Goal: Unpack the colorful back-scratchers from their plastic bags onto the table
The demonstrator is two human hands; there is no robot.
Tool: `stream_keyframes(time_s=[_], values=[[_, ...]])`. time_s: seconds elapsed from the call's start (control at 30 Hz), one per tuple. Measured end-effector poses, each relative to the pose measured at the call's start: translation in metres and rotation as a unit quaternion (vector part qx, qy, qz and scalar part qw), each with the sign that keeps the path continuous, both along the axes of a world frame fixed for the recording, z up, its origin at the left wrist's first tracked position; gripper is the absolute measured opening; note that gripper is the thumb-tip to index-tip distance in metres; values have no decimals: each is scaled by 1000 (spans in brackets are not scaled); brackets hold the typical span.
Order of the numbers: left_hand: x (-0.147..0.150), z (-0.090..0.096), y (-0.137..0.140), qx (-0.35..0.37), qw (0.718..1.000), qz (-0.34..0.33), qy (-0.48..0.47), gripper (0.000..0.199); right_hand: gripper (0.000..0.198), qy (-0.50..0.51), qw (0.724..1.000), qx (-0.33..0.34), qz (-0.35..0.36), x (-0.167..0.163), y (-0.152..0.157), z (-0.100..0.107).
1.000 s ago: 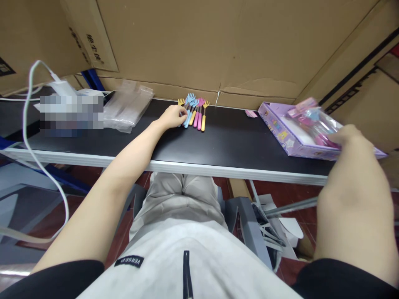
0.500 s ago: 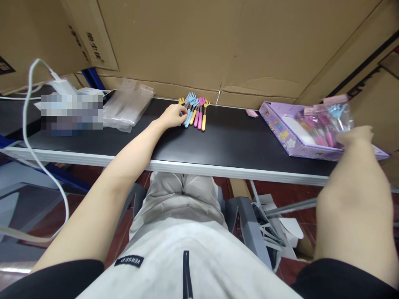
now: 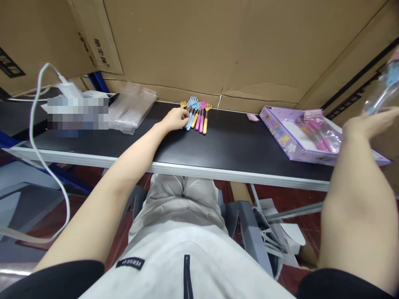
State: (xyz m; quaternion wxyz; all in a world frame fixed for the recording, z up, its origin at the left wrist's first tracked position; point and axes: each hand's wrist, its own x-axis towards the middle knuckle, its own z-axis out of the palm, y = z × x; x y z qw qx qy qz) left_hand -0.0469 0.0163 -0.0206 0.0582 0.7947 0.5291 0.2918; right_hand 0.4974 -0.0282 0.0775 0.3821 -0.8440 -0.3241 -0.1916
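A row of small back scratchers [image 3: 201, 118], with blue, yellow and pink claw heads, metal shafts and coloured handles, lies on the black tabletop. My left hand [image 3: 176, 119] is at the row's left end, its fingers curled down on a back scratcher there; the hand partly hides it. At the right edge my right hand [image 3: 370, 122], blurred, is raised beside the purple display box [image 3: 307, 154]. It holds a clear-bagged back scratcher [image 3: 385, 87] with a blue head, partly cut off by the frame. More bagged pink back scratchers [image 3: 321, 135] lie in the box.
Clear plastic bags [image 3: 134, 106] lie in a stack to the left. Further left are a white plug [image 3: 69, 89] with its cable and a pixelated item. Cardboard [image 3: 187, 45] walls the back. A small pink piece [image 3: 252, 117] lies near the box. The table's metal edge [image 3: 202, 169] runs in front.
My right hand has lifted the bagged blue-headed back scratcher up and right, away from the box. My left hand has stayed on the row. The view has shifted slightly.
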Motion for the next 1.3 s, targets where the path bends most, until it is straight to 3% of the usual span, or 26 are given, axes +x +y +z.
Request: stream_keyframes(time_s=[0.07, 0.1, 0.2, 0.3, 0.37, 0.43, 0.5, 0.57, 0.7, 0.77, 0.87, 1.1, 1.3], values=[[0, 0, 0, -1, 1000, -1, -5, 29, 56, 39, 993, 106, 21, -22, 12, 17], [0, 0, 0, -1, 1000, -1, -7, 28, 62, 71, 986, 143, 58, -36, 18, 26], [0, -1, 1, 1, 1000, 0, -15, 27, 53, 184, 946, 173, 205, -92, 34, 49], [-1, -1, 2, 9, 1000, -5, -14, 27, 40, 228, 897, 208, 316, -158, 41, 54], [0, 0, 1, 12, 1000, -11, -11, 28, 23, 283, 865, 201, 363, -202, 43, 45], [2, 2, -2, 24, 999, -18, -18, 30, 13, 385, 814, 191, 389, -242, 45, 29], [5, 5, -6, 54, 997, -30, -37, 37, 18, 489, 738, 183, 427, -276, 51, 7], [10, 8, -11, 92, 993, -45, -55, 45, 21, 549, 684, 175, 448, -302, 60, -18], [16, 10, -15, 123, 990, -57, -36, 34, 45, 587, 605, 135, 522, -327, 74, -66], [16, 8, -14, 117, 992, -50, -18, 23, 49, 591, 590, 136, 533, -331, 73, -80], [15, 1, -9, 115, 992, -46, -11, 20, 39, 598, 589, 145, 523, -333, 64, -85], [15, -3, -2, 129, 990, -52, -23, 21, 29, 645, 559, 138, 503, -339, 50, -76], [13, 6, -8, 115, 992, -5, -44, 17, 37, 653, 571, 173, 467, -314, 59, -63]])
